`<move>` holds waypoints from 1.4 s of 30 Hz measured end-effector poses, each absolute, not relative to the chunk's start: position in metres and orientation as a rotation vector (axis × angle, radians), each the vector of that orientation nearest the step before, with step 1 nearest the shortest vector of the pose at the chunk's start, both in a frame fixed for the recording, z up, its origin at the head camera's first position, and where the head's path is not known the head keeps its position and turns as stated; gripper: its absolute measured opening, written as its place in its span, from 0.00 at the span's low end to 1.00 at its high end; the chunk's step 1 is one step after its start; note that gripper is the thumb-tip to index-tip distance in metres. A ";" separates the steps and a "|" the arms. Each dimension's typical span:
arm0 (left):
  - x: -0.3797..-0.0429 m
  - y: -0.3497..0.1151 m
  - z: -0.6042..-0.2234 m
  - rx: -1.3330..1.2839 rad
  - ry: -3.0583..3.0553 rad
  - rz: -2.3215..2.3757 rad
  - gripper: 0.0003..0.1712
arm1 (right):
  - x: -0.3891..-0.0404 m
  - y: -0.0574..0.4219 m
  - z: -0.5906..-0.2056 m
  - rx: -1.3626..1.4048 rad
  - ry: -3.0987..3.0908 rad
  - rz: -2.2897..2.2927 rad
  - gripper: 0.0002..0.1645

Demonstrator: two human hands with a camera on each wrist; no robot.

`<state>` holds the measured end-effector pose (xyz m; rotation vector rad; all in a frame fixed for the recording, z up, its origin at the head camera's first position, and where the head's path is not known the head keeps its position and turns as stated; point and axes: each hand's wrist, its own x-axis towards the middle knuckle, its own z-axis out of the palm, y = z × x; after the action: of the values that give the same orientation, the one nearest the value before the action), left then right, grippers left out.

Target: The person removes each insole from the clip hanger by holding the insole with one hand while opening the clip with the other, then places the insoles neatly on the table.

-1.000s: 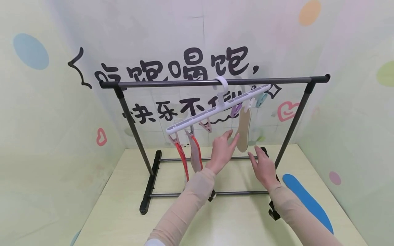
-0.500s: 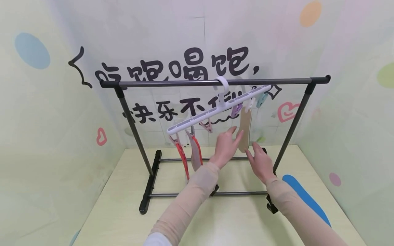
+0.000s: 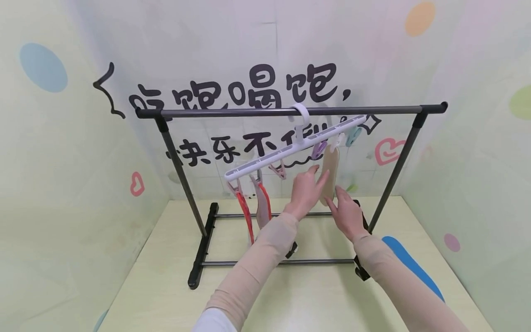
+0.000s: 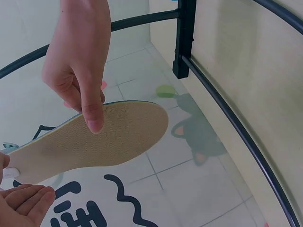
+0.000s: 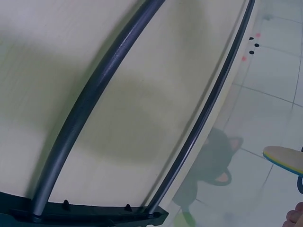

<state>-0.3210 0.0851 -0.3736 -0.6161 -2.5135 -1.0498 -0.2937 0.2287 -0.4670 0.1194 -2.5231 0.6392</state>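
A beige insole [image 3: 331,168] hangs by its upper end from a white clip [image 3: 338,140] on the white hanger [image 3: 265,159]. Near its lower end, my right hand [image 3: 347,216] pinches it, the thumb [image 4: 93,116] lying across the beige face in the left wrist view. My left hand [image 3: 304,191] is beside the insole's left edge, higher up; its straight fingers [image 4: 33,201] lie close to the clipped end. In the right wrist view only the insole's free end [image 5: 284,158] shows, its edge blue and yellow.
The hanger hooks over the dark rail [image 3: 215,112] of a rack. Two red-edged pieces, one at the far left [image 3: 245,214], hang from clips. Purple [image 3: 318,150], teal [image 3: 354,136] and pink [image 3: 279,170] clips hold nothing. A blue insole [image 3: 408,263] lies on the table at right.
My right hand has moved up and left from beside the insole and now pinches its lower end. My left hand has shifted slightly right and up along it.
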 end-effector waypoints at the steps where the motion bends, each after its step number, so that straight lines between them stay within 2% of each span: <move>1: -0.321 0.085 -0.373 -0.620 -2.513 -1.056 0.31 | -0.295 0.228 -0.467 0.121 -2.509 0.645 0.34; 13: -0.323 0.089 -0.367 -0.624 -2.488 -1.039 0.30 | -0.309 0.228 -0.462 0.140 -2.444 0.666 0.28; 22: -0.322 0.090 -0.368 -0.613 -2.469 -1.035 0.29 | -0.312 0.226 -0.461 0.178 -2.393 0.612 0.15; 34: -0.319 0.090 -0.366 -0.634 -2.470 -0.996 0.28 | -0.300 0.225 -0.467 0.214 -2.332 0.605 0.10; 42: -0.314 0.092 -0.365 -0.641 -2.471 -1.043 0.28 | -0.293 0.229 -0.472 0.246 -2.289 0.603 0.15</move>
<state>-0.3139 0.0918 -0.3652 -0.6408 -2.4709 -1.0435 -0.2931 0.2290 -0.4723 0.2461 -2.2886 0.6035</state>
